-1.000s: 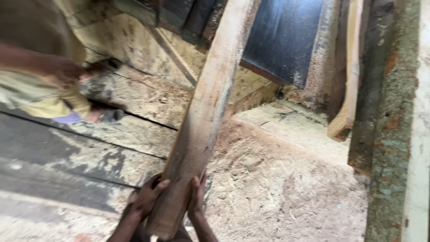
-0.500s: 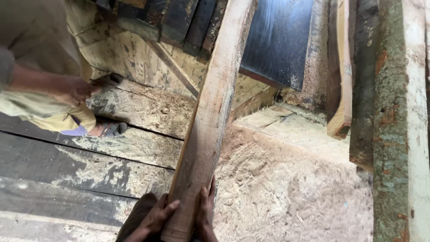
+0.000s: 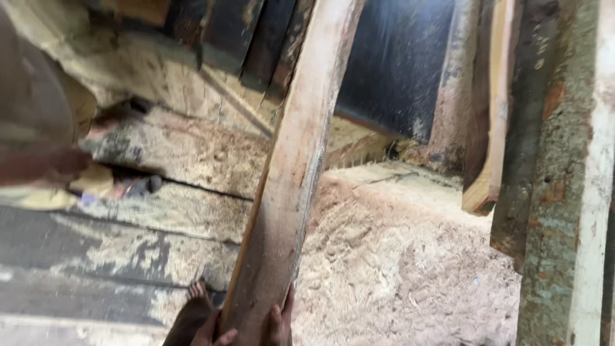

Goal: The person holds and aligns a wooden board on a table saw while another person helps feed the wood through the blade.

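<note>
A long, rough wooden plank (image 3: 295, 160) rises from the bottom centre of the head view and leans up and away to the top edge. My left hand (image 3: 214, 332) grips its lower left edge. My right hand (image 3: 279, 320) holds its lower right edge, fingers wrapped onto the face. Only the fingers of both hands show at the frame's bottom. A bare foot (image 3: 195, 300) stands just left of the plank's base.
Another person in yellowish clothes (image 3: 38, 166) is at the left, with a sandalled foot (image 3: 138, 186) on sawdust-covered floorboards (image 3: 160, 218). A sawdust heap (image 3: 397, 256) lies to the right. A rusty greenish post (image 3: 557, 192) and a leaning board (image 3: 493, 128) stand at the right.
The plank now fills more of the view and my hands have sunk to the bottom edge. The other person has drifted toward the left edge and looks closer.
</note>
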